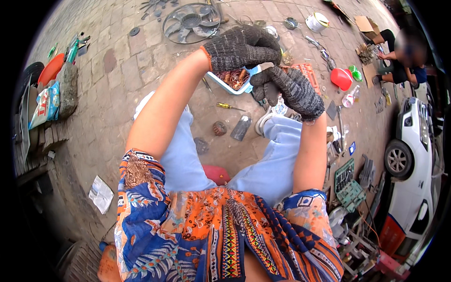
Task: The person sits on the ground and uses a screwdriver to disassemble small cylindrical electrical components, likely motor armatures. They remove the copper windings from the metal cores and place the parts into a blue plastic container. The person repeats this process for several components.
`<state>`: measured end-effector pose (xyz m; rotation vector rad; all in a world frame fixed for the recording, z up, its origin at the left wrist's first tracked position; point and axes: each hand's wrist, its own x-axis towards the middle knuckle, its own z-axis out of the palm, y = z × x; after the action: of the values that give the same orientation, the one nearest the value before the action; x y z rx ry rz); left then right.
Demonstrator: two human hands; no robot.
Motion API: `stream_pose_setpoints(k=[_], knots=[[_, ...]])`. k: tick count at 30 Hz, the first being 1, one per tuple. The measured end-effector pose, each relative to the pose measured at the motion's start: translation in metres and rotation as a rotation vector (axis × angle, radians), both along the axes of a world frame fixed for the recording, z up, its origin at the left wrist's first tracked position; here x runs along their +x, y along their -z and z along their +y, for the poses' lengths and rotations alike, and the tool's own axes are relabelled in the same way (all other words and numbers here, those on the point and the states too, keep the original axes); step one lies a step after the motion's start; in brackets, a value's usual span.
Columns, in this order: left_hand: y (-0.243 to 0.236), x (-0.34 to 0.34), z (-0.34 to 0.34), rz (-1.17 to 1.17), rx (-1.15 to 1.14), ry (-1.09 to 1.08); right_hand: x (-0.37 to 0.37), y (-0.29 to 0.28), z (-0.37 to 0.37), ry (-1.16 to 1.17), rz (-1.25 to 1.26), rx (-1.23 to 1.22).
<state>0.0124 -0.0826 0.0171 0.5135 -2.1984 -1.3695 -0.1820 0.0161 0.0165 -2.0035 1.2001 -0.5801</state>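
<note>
Head view, looking straight down over a seated person in a bright patterned shirt and pale blue trousers, both forearms reaching up toward the centre top of the frame. The left hand [240, 47], in a dark knit glove, is curled over with its fingers closed, knuckles toward us. What it grips is hidden under the glove, so I cannot tell what is inside. The right hand [287, 89], gloved the same way, sits just right of centre, its fingers bent in toward the left hand, and the two gloves are nearly touching. Whether it pinches anything I cannot tell.

Right beneath and between them, on the paved ground, lies a shallow white-and-blue tray [221, 82] filled with a tangle of copper wire [235, 77]. That wire looks light and springy, likely to snag on knit gloves, with sharp cut ends. Best taken by a bunch rather than a single strand, I judge.

Below the tray in the frame, a yellow-handled screwdriver [227, 106] lies on the brick paving [108, 113], apart from both hands. At upper centre a grey fan blade [191, 21] lies flat. A red bowl [341, 78] sits at upper right, a white car [413, 160] at the right edge, and another person crouches at far upper right.
</note>
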Motion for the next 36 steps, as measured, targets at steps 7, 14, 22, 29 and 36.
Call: stream_pose_setpoints(k=[7, 14, 22, 29, 36], knots=[[0.011, -0.006, -0.002, 0.039, -0.060, 0.074, -0.006, 0.017, 0.001, -0.250, -0.112, 0.101], [0.026, 0.005, -0.020, -0.025, -0.159, 0.062, -0.013, -0.003, 0.016, -0.227, -1.131, 0.355], [0.039, -0.006, -0.006, 0.078, -0.598, 0.127, -0.062, -0.025, -0.002, -0.008, -2.157, -0.026], [0.014, -0.006, 0.030, 0.030, 0.124, 0.198, -0.077, -0.008, -0.012, 0.536, -1.570, -0.405], [0.004, 0.004, 0.012, 0.250, 0.023, 0.079, -0.097, 0.004, -0.007, 0.195, -2.108, -0.019]])
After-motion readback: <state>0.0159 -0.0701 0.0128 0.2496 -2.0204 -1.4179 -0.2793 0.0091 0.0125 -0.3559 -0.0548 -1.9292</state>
